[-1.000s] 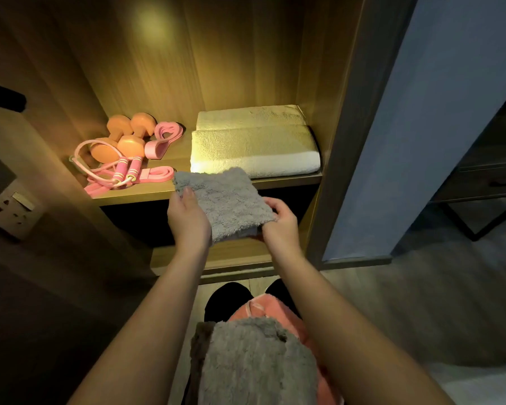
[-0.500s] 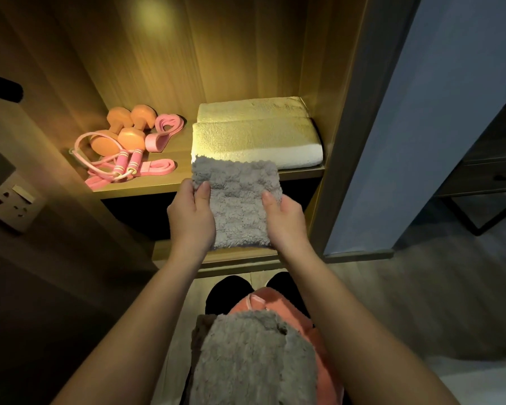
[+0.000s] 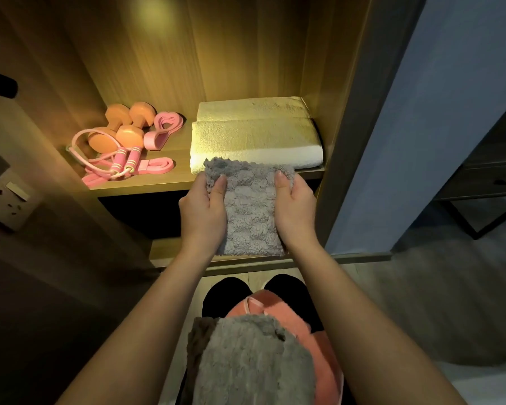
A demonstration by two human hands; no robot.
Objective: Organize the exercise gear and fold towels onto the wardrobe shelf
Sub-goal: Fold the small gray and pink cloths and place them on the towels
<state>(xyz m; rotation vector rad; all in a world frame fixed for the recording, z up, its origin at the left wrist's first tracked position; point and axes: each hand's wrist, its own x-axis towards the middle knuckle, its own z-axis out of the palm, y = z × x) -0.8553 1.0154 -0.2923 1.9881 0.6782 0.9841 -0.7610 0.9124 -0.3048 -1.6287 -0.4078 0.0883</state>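
1. Fingers (image 3: 218,187) of the left hand (image 3: 200,213) and the right hand (image 3: 297,209) pinch the side edges of a small grey fluffy folded towel (image 3: 250,217), thumbs on top, the rest hidden beneath.
2. Its far edge overlaps, in view, the front of a thick white folded towel (image 3: 254,138) lying beyond the fingers on the lit wooden wardrobe shelf (image 3: 146,185); whether they touch I cannot tell.
3. A second ago this towel sat askew, gripped by its near edge; now it is square.
4. Left of the fingers, on the shelf: orange dumbbells (image 3: 120,124), a pink jump rope (image 3: 120,163) and pink resistance bands (image 3: 158,166).
5. Nearer the body, a loose grey fluffy cloth (image 3: 246,361) lies over a coral cloth (image 3: 319,346).
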